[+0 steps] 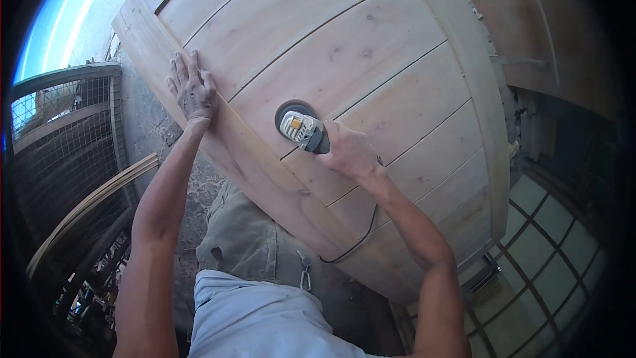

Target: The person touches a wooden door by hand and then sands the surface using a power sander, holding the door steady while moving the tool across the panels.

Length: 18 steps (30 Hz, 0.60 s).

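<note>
A large pale wooden door [371, 46] with planked panels and a raised frame lies in front of me. My right hand [351, 151] is wrapped round the body of an angle grinder [302, 128], its grey and white head pointing up and left. The grinder's round disc [286, 107] sits over the planks close to the near frame rail; its underside is hidden. On that rail, further left, my left hand [193, 96] lies flat with fingers spread, holding nothing. A dark power cord [363, 237] runs below my right forearm and over the door's near edge.
To the left stand a wire-mesh frame [66, 106] and long thin wood strips [93, 209]. A gridded panel [536, 245] is at the lower right, with brown boards [563, 40] at the upper right. A carabiner [305, 277] hangs at my waist.
</note>
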Each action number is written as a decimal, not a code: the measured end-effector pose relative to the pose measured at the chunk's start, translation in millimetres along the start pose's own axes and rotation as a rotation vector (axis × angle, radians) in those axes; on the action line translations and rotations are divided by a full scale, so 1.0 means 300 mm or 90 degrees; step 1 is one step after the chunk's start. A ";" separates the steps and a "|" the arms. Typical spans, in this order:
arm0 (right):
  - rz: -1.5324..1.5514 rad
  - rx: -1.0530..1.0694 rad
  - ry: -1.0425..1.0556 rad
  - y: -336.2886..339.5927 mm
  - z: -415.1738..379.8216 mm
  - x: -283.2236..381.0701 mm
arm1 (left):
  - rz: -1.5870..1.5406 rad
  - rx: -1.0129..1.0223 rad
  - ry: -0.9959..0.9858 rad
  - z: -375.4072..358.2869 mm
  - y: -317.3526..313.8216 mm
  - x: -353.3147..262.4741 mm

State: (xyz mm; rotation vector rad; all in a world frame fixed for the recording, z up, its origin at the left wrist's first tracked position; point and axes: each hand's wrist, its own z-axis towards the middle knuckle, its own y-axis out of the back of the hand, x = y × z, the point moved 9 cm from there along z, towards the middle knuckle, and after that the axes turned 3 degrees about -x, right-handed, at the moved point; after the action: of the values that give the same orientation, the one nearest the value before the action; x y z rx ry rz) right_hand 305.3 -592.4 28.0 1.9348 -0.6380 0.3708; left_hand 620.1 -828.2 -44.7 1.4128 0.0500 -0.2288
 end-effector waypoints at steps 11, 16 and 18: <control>-0.017 -0.259 -0.266 0.466 0.194 -0.422 | -0.006 -0.007 0.006 0.009 0.029 -0.010; 0.050 -0.209 -0.296 0.432 0.227 -0.385 | -0.010 -0.002 0.008 0.010 0.024 -0.013; 0.031 -0.157 -0.220 0.317 0.227 -0.246 | -0.011 -0.004 0.004 0.009 0.027 -0.010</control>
State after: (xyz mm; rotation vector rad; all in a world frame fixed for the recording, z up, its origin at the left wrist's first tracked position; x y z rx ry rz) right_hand 188.3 -666.2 30.6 1.7602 -0.9107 -0.0174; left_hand 618.5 -829.2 -35.8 1.4066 0.0682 -0.2386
